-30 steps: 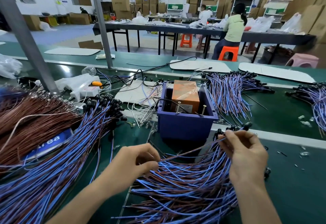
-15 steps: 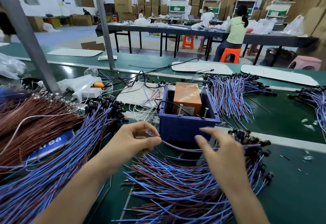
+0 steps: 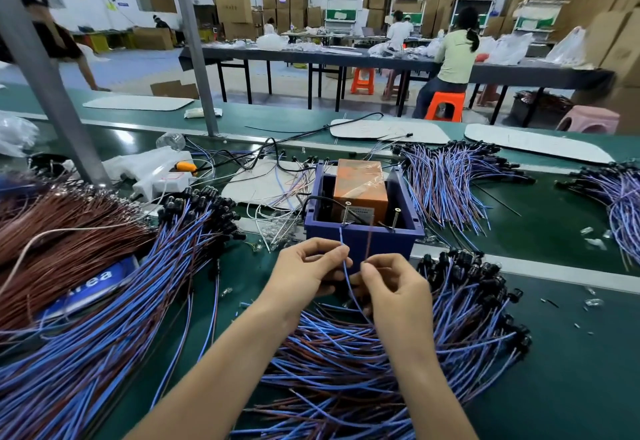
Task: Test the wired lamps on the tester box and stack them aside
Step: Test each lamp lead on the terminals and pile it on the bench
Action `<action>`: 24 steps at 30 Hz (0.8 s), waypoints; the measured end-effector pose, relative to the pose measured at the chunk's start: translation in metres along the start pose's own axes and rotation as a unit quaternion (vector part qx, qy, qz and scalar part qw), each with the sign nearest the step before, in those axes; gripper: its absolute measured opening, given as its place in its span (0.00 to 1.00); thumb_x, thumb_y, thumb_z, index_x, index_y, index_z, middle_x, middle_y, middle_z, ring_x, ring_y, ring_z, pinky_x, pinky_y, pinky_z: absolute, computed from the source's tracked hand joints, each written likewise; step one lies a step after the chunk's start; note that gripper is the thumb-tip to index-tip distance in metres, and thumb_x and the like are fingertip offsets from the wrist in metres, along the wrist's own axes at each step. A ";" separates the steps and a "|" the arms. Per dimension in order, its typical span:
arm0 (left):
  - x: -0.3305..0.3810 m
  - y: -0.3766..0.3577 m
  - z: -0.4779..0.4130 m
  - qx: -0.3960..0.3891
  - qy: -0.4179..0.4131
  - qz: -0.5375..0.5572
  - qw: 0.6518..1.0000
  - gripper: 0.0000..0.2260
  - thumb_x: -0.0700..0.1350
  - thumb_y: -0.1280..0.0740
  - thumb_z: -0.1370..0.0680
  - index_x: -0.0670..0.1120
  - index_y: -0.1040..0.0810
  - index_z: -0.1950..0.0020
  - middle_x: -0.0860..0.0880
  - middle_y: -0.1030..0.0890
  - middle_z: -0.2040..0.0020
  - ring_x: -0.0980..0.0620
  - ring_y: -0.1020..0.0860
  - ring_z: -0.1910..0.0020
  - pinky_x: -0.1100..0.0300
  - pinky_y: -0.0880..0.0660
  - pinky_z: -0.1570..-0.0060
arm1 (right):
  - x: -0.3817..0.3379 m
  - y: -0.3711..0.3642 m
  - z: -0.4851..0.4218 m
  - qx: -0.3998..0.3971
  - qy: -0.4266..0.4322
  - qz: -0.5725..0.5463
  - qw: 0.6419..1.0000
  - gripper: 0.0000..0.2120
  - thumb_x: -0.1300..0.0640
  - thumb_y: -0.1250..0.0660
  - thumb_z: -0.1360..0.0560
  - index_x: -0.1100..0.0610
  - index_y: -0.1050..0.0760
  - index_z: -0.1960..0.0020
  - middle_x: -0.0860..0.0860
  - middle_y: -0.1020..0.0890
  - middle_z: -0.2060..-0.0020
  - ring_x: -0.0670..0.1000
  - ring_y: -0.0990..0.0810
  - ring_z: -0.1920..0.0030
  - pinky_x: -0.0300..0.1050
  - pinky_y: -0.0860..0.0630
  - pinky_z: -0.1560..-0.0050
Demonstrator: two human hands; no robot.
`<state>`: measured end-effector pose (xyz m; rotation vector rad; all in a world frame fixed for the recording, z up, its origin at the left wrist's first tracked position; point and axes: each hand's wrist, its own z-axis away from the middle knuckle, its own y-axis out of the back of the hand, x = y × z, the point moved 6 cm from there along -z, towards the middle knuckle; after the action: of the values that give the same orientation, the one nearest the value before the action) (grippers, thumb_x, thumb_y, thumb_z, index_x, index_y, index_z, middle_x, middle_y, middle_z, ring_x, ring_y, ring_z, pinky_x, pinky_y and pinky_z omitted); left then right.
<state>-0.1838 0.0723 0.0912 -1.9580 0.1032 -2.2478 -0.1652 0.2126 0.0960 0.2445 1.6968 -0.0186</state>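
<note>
Blue lead [image 3: 343, 242] pinched in the left hand [image 3: 308, 270] and brown lead [image 3: 370, 242] pinched in the right hand [image 3: 394, 287] point almost straight up, tips just below the two screws [image 3: 346, 213] of the tester box [image 3: 391, 242], directly behind both hands.

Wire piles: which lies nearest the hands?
The pile under the left hand and right hand, this side of the tester box; the others lie left or beyond it.
</note>
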 end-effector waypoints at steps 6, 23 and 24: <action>0.001 -0.003 -0.020 0.049 -0.001 0.006 0.999 0.03 0.39 0.31 0.24 0.43 0.19 0.58 0.49 0.19 0.66 0.59 0.23 0.73 0.66 0.23 0.70 | 0.021 0.018 -0.010 0.085 -0.105 -0.141 0.981 0.06 0.65 0.37 0.21 0.57 0.23 0.54 0.49 0.18 0.72 0.46 0.21 0.74 0.38 0.30 0.78; 0.000 -0.006 -0.026 0.083 -0.040 0.019 0.996 0.04 0.38 0.30 0.24 0.43 0.19 0.59 0.48 0.19 0.67 0.58 0.21 0.70 0.65 0.23 0.68 | 0.018 0.022 -0.017 0.084 -0.062 -0.121 0.987 0.09 0.63 0.35 0.22 0.52 0.20 0.55 0.48 0.17 0.71 0.43 0.23 0.74 0.34 0.27 0.72; 0.000 -0.005 -0.026 0.084 -0.042 0.020 0.995 0.04 0.38 0.30 0.24 0.43 0.19 0.59 0.48 0.19 0.67 0.58 0.21 0.70 0.65 0.23 0.68 | 0.018 0.023 -0.018 0.085 -0.059 -0.118 0.988 0.09 0.63 0.35 0.22 0.52 0.20 0.55 0.48 0.17 0.71 0.43 0.23 0.74 0.34 0.26 0.72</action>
<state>-0.2102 0.0761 0.0883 -1.9395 -0.0556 -2.0738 -0.1807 0.2400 0.0838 0.1638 1.5988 -0.3487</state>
